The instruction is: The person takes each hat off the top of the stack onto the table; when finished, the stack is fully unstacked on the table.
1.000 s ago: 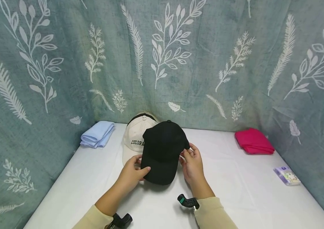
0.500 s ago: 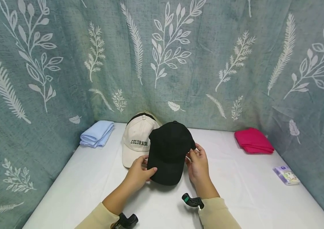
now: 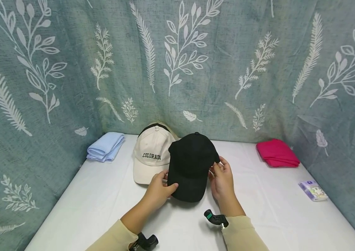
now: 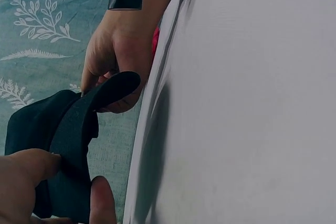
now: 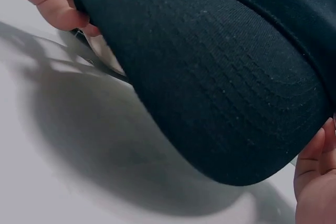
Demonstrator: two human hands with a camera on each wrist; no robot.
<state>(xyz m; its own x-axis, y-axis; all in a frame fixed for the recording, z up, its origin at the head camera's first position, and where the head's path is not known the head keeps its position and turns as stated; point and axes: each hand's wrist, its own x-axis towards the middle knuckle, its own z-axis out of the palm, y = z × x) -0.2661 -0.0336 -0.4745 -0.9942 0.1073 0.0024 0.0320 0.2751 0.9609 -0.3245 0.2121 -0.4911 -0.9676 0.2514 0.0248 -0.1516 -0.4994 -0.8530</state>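
Both hands hold a black baseball cap (image 3: 193,160), crown up and brim toward the person. The left hand (image 3: 159,188) pinches the left edge of the brim, thumb on top and fingers beneath. At the cap's right lower edge, the right hand (image 3: 223,179) grips the side of the crown. In the right wrist view the stitched brim (image 5: 210,87) hangs above the table and casts a shadow below. Just behind and left lies a cream cap (image 3: 150,153) lettered COLORADO, its right side overlapped by the black one.
A folded light blue cloth (image 3: 106,147) lies at the back left of the white table (image 3: 274,216). Toward the back right are a folded red cloth (image 3: 277,153) and a small purple packet (image 3: 313,190). A leaf-patterned curtain (image 3: 177,69) encloses the back and sides.
Both hands have carried the black cap to the right, exposing more of the cream cap and its full lettering. The grips look the same.
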